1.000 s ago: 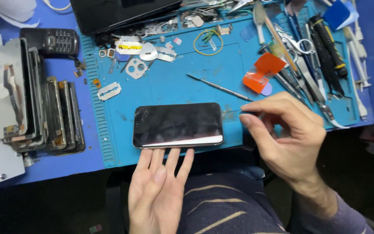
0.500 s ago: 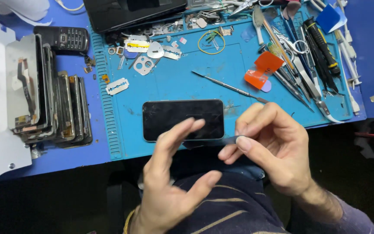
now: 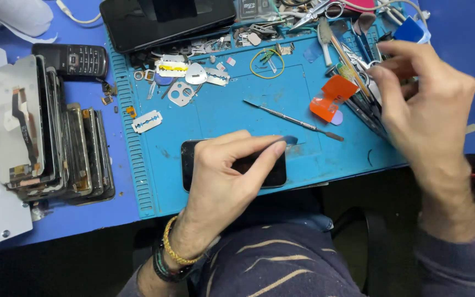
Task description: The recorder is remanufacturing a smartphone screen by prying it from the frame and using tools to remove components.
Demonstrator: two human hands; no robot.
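Left hand (image 3: pixel 224 176) pinches a blue pick (image 3: pixel 291 141) over the phone (image 3: pixel 262 170), frame centre. Right hand (image 3: pixel 424 104), fingers curled, reaches into tools (image 3: pixel 358 99), upper right; grip unclear.

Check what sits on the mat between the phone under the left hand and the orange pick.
In the head view, a thin metal spudger lies slantwise between the phone and the orange pick; otherwise bare blue mat.

Left hand (image 3: pixel 221 176) now over the phone (image 3: pixel 270 173), right hand (image 3: pixel 424 104) moved to the tools (image 3: pixel 358 93)
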